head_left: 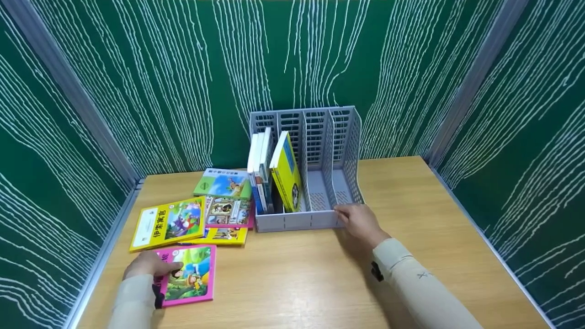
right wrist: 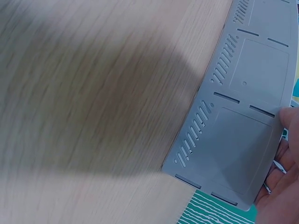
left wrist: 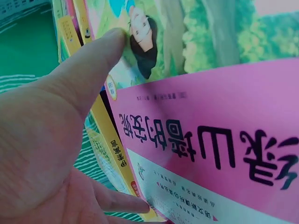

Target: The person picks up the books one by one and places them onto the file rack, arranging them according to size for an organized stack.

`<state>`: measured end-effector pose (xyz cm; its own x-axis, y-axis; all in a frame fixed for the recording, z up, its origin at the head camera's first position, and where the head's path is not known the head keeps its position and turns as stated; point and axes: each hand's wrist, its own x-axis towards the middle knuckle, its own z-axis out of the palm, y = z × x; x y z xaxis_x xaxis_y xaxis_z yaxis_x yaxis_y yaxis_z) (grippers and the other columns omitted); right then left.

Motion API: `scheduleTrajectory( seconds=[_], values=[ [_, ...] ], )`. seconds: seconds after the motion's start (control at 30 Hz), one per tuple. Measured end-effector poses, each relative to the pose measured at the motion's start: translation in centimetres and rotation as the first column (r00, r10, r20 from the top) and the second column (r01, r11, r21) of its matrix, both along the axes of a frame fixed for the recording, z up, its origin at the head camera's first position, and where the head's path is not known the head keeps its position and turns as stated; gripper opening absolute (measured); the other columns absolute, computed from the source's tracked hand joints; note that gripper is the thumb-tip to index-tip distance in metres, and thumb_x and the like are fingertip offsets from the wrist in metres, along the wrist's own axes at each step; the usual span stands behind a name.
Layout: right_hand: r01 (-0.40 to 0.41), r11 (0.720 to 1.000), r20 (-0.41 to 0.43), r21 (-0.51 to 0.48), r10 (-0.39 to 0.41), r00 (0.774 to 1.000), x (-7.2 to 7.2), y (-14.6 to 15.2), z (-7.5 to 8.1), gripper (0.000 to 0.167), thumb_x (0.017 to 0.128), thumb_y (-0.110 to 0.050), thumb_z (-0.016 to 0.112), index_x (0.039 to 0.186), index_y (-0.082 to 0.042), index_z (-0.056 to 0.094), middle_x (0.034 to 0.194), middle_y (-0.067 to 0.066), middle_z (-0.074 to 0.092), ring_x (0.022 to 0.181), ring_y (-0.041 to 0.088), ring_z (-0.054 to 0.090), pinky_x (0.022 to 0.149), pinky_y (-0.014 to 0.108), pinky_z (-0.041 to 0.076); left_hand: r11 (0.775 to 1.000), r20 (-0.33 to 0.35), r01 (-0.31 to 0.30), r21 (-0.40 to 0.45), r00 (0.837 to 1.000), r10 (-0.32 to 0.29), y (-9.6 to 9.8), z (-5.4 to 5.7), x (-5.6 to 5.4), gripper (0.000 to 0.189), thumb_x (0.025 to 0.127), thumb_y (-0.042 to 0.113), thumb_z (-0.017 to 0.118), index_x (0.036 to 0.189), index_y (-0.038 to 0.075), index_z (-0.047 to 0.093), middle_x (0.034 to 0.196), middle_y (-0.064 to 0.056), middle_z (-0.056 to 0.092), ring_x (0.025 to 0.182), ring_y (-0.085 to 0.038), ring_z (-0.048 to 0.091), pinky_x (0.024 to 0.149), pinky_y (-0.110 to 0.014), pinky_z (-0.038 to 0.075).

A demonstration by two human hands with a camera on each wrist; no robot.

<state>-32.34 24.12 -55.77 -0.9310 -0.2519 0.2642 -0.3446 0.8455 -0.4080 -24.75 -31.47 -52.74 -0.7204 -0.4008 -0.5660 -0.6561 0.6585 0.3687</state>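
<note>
Here: wooden table (head_left: 283,274) | white-streaked green walls (head_left: 320,55) | left hand (head_left: 147,264) grips pink book (head_left: 194,278) | right hand (head_left: 363,224) pinches rack (head_left: 297,221)

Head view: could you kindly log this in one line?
left hand: holds pink book; right hand: grips rack; rack: books in left half

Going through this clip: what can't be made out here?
- Pink book: back cover faces down in the head view; the small print beside its title is blurred in the left wrist view.
- Left hand: lower fingers partly cut off by the left wrist view's bottom edge.
- Right hand: cut off by the right wrist view's right edge.
- Lower yellow book: mostly covered by others in the head view.
</note>
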Motion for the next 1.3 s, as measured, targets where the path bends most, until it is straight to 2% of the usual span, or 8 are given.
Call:
scheduleTrajectory(
  seconds=[0.27,0.4,0.53,0.63,0.83,1.03,1.13,1.3],
  values=[
    [-0.014,1.0,-0.001,-0.018,0.014,1.0,0.0,0.1,-0.2,0.026,0.106,-0.011,0.068,0.128,-0.002,0.078,0.128,0.018,0.078,0.12,0.04,0.076,0.107,0.056,0.059,0.999,0.002,-0.043,-0.007,0.999,0.043,-0.1,0.6,0.4,0.106,0.085,0.056,0.09,0.148,-0.015,0.042,0.125,-0.03,0.056,0.115,-0.039,0.056,0.107,-0.048,0.052],
    [-0.003,1.0,0.019,-0.019,0.003,1.0,-0.1,0.1,-0.1,0.027,0.107,-0.011,0.067,0.13,-0.003,0.078,0.13,0.018,0.078,0.121,0.04,0.075,0.109,0.057,0.058,0.995,0.022,-0.091,0.045,0.996,0.09,-0.5,0.7,0.5,0.111,0.085,0.054,0.091,0.154,-0.013,0.036,0.127,-0.029,0.054,0.115,-0.038,0.056,0.104,-0.045,0.053],
    [-0.002,1.0,0.0,-0.015,0.002,1.0,-0.1,0.1,0.0,0.026,0.106,-0.01,0.068,0.128,-0.003,0.079,0.128,0.018,0.079,0.119,0.04,0.076,0.106,0.057,0.059,0.997,0.011,-0.069,0.047,0.998,0.069,-1.2,0.6,0.6,0.1,0.088,0.049,0.089,0.15,-0.014,0.044,0.121,-0.028,0.061,0.111,-0.037,0.061,0.102,-0.044,0.054],
    [-0.009,1.0,-0.018,-0.011,0.008,1.0,-0.1,0.1,0.0,0.025,0.105,-0.009,0.069,0.126,-0.002,0.079,0.125,0.019,0.079,0.118,0.04,0.077,0.105,0.057,0.06,0.998,-0.003,-0.046,0.033,0.999,0.046,-1.7,0.6,0.7,0.092,0.089,0.045,0.088,0.146,-0.016,0.049,0.125,-0.03,0.062,0.114,-0.039,0.061,0.108,-0.049,0.053],
    [-0.005,1.0,0.014,-0.009,0.005,1.0,-0.1,0.0,0.1,0.026,0.106,-0.01,0.069,0.128,-0.002,0.079,0.128,0.018,0.079,0.12,0.039,0.076,0.107,0.056,0.059,0.983,-0.025,-0.131,0.13,0.99,0.136,-1.9,0.6,0.8,0.094,0.092,0.035,0.086,0.156,-0.014,0.038,0.143,-0.034,0.053,0.131,-0.046,0.056,0.123,-0.055,0.044],
    [-0.001,1.0,0.037,-0.01,0.002,0.999,-0.1,-0.1,0.2,0.026,0.106,-0.011,0.068,0.129,-0.003,0.078,0.13,0.018,0.078,0.122,0.04,0.075,0.108,0.057,0.058,0.966,-0.061,-0.175,0.188,0.98,0.189,-1.6,0.9,0.9,0.096,0.093,0.03,0.085,0.161,-0.013,0.032,0.145,-0.032,0.056,0.13,-0.045,0.06,0.123,-0.056,0.045],
    [0.001,1.0,0.038,-0.017,0.0,0.999,-0.1,-0.1,0.1,0.026,0.106,-0.009,0.067,0.129,-0.003,0.078,0.13,0.018,0.078,0.122,0.04,0.075,0.109,0.057,0.058,0.97,-0.067,-0.144,0.197,0.985,0.16,-2.1,0.6,0.7,0.097,0.093,0.031,0.085,0.16,-0.014,0.031,0.137,-0.029,0.063,0.122,-0.042,0.067,0.118,-0.053,0.05],
    [0.001,1.0,0.051,-0.028,0.0,0.999,-0.1,-0.1,0.1,0.027,0.107,-0.011,0.066,0.13,-0.003,0.078,0.131,0.017,0.077,0.123,0.039,0.074,0.11,0.056,0.057,0.971,-0.057,-0.026,0.236,0.998,0.04,-4.1,0.1,0.1,0.09,0.098,0.036,0.078,0.158,-0.014,0.032,0.115,-0.021,0.075,0.099,-0.03,0.077,0.101,-0.046,0.059]
  ],
)
